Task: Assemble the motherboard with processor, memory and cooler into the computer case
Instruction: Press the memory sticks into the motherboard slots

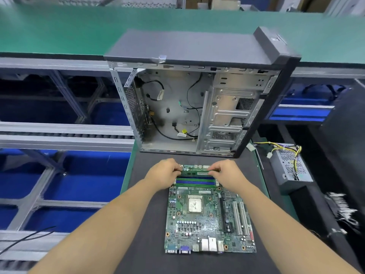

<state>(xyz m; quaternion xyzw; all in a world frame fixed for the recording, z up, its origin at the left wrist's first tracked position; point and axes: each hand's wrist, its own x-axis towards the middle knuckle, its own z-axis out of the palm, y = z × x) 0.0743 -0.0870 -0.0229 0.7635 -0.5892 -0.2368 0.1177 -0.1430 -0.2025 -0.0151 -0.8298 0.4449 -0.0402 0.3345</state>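
1. Stage of work: the processor (pixel 195 203) sits in its socket at the middle of the motherboard (pixel 209 220), so I judge that step done. The memory step is in hand. No cooler is mounted over the processor and none shows in view. The board is not yet in the computer case (pixel 197 99).

2. Hands: my left hand (pixel 163 174) and my right hand (pixel 227 175) each pinch one end of the memory stick (pixel 194 172), fingers curled over its top edge. The stick stands on edge over the far row of the memory slots (pixel 195 180). I cannot tell whether it is fully seated or whether the end latches have closed.

3. Position of the board: it lies flat on the dark mat (pixel 146 224), component side up, rear ports toward me and memory slots at the far edge, just in front of the case.

4. Appearance of the board: green, with blue memory slots, pale expansion slots along the right side and a small finned heatsink near my right wrist.

5. Case: it stands with its open side facing me, loose black cables hanging over the bare mounting tray, with the drive cage on the right.

6. Remaining, by my judgement: finishing the memory, fitting a cooler, then mounting the board in the case.

7. Beside the mat, at right: a power supply (pixel 292 167) with yellow and black leads.
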